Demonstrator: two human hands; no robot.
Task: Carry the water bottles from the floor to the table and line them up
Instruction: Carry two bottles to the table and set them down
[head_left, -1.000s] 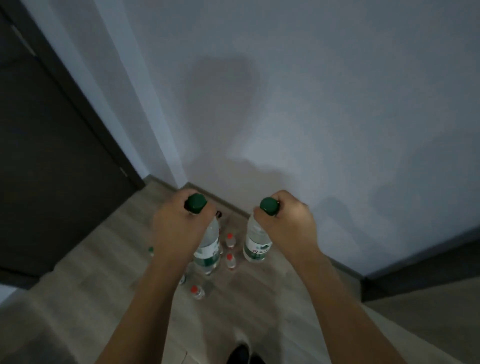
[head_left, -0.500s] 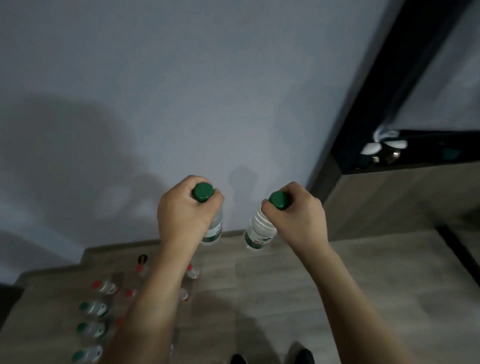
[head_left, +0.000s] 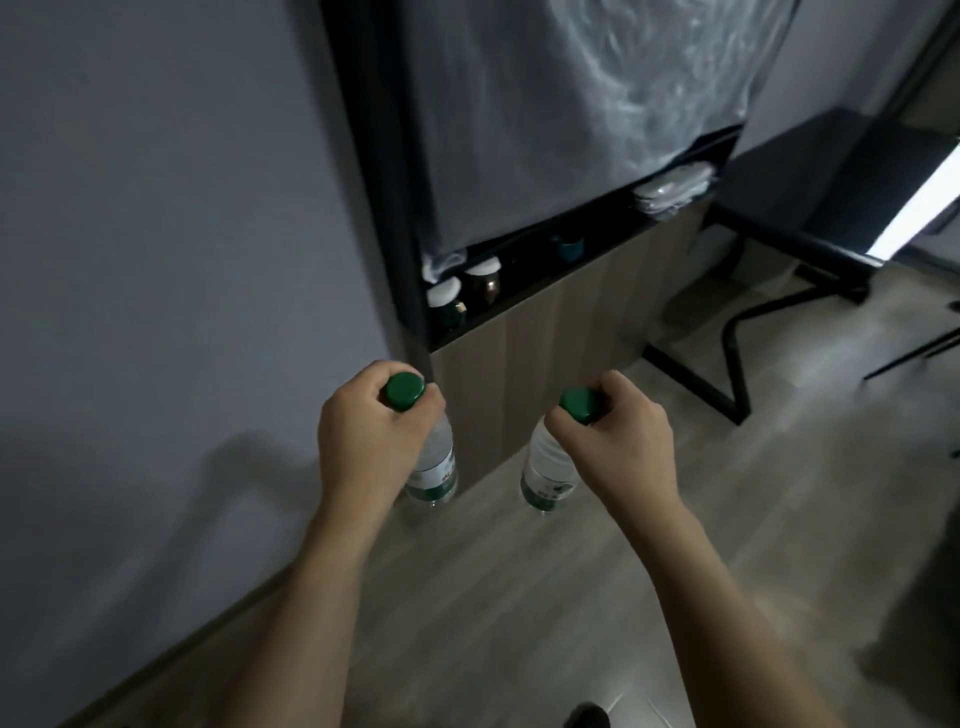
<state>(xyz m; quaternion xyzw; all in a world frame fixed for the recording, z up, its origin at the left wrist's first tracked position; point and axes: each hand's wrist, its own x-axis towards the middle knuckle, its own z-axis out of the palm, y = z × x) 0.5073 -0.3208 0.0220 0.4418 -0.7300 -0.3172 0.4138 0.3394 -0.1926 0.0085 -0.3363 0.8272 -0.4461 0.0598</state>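
Hanging from each fist is a clear water bottle, held up in the air above the wood floor (head_left: 545, 597) with neither touching it. The left hand (head_left: 371, 441) is clenched round the neck of the left bottle (head_left: 434, 475), its green cap (head_left: 404, 391) poking out above the knuckles; the label end points down. The right hand (head_left: 621, 447) grips the right bottle (head_left: 545, 478) the same way, fingers closed just under its green cap (head_left: 579, 406). The two bottles hang near each other, apart, both roughly upright and tilted slightly inward at the bottom.

Ahead of the hands stands a low wood-fronted cabinet (head_left: 545, 358) with a dark open shelf above it; two dark jars (head_left: 483, 283) with white lids sit at the shelf's left end, and a folded pale bundle (head_left: 672, 189) lies further right. A pale sheet (head_left: 571, 104) hangs down over the upper part. To the left is a plain grey wall (head_left: 156, 260). Off to the right, well apart from the bottles, stands a black counter (head_left: 831, 192) on black legs.
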